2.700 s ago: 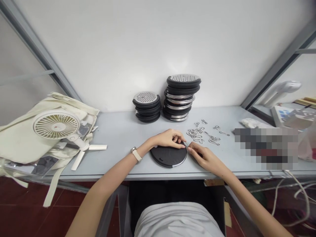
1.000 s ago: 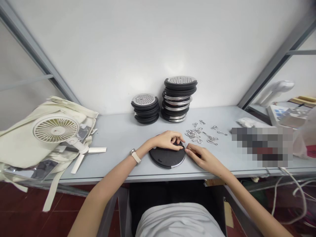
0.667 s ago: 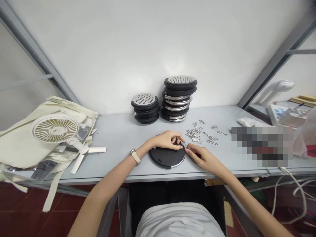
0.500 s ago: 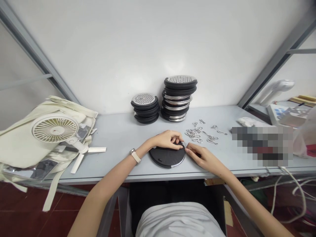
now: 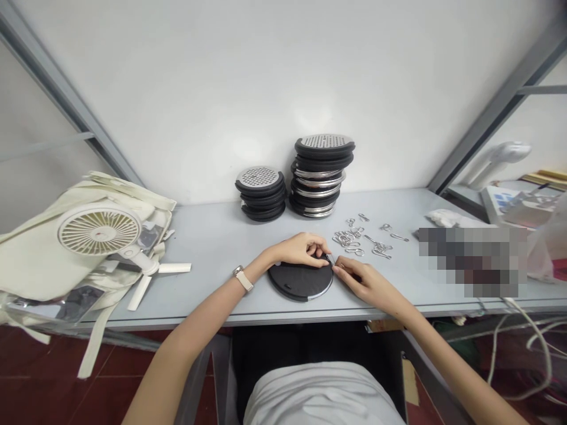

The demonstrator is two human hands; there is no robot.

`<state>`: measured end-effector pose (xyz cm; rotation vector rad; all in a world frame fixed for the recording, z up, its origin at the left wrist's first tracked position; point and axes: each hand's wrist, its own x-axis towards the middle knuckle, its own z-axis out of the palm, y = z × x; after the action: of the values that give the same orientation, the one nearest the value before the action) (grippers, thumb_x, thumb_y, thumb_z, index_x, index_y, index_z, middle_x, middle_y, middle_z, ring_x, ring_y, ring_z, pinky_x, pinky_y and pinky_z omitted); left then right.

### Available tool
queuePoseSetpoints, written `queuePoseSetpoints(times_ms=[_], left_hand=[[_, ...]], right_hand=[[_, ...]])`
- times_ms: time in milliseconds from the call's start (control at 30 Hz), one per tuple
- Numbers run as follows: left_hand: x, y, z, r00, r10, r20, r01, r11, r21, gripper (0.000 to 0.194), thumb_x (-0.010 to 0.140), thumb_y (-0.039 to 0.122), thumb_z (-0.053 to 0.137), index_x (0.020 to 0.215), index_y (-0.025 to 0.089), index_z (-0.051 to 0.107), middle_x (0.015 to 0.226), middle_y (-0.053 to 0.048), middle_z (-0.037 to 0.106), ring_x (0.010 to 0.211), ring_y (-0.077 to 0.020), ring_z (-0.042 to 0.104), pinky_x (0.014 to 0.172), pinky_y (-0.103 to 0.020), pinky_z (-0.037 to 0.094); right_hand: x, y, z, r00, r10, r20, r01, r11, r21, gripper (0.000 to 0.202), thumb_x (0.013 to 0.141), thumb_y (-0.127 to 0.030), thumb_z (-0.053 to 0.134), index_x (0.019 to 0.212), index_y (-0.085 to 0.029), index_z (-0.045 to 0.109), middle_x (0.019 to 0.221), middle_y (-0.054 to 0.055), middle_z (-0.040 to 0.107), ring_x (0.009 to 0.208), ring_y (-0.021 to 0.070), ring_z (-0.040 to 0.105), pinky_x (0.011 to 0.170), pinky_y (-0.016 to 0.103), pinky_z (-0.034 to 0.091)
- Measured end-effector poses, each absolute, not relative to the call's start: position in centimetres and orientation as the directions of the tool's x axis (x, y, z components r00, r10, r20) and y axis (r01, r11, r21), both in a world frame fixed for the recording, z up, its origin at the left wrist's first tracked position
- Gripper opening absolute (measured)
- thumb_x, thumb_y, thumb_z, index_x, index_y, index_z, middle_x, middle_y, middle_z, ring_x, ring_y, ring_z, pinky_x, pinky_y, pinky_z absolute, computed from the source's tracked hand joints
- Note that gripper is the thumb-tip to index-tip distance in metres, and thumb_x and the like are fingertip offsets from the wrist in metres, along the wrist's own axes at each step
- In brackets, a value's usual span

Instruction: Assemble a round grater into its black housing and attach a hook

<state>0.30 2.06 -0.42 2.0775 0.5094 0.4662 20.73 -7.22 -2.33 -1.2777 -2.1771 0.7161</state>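
Observation:
A round black disc (image 5: 297,283) with a partly silver rim lies flat near the table's front edge. Over its upper edge rests my left hand (image 5: 305,249), its fingers curled and pinching at the rim. My right hand (image 5: 354,276) is closed at the disc's right edge, thumb and forefinger on a small silver metal piece (image 5: 330,260) that both hands' fingertips meet. Loose silver clips and rings (image 5: 348,238) lie just beyond my right hand.
Behind stand a short stack of black-rimmed perforated discs (image 5: 260,198) and a taller stack (image 5: 319,180). A white fan (image 5: 100,232) and cream bag (image 5: 39,260) are at left. White cables (image 5: 543,354) hang at right.

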Motion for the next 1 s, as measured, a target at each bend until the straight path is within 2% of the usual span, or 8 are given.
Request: queuePoseSetpoints(times_ms=[267,1000], left_hand=[[0.28,2.07,-0.37,0.84,0.536,0.091,0.218,-0.485,0.847,0.028,0.072,0.032,0.071,0.091,0.012,0.064,0.073,0.003,0.051,0.062,-0.0065,0.042,0.056,-0.02,0.034],[0.28,2.06,-0.24,0.835,0.542,0.091,0.192,-0.443,0.876,0.032,0.069,0.035,0.073,0.088,0.011,0.065,0.07,0.002,0.051,0.061,-0.0071,0.043,0.056,-0.021,0.034]], right_hand=[[20.77,-7.16,-2.5,-0.428,0.889,0.161,0.63,0.421,-0.652,0.03,0.097,-0.041,0.036,0.073,-0.022,0.039,0.063,-0.004,0.042,0.057,0.0131,0.042,0.057,0.025,0.035],[20.67,-7.35,-2.34,-0.399,0.902,0.166,0.621,0.399,-0.675,0.028,0.095,-0.037,0.039,0.072,-0.022,0.037,0.06,-0.005,0.039,0.054,0.0118,0.038,0.053,0.025,0.032]])
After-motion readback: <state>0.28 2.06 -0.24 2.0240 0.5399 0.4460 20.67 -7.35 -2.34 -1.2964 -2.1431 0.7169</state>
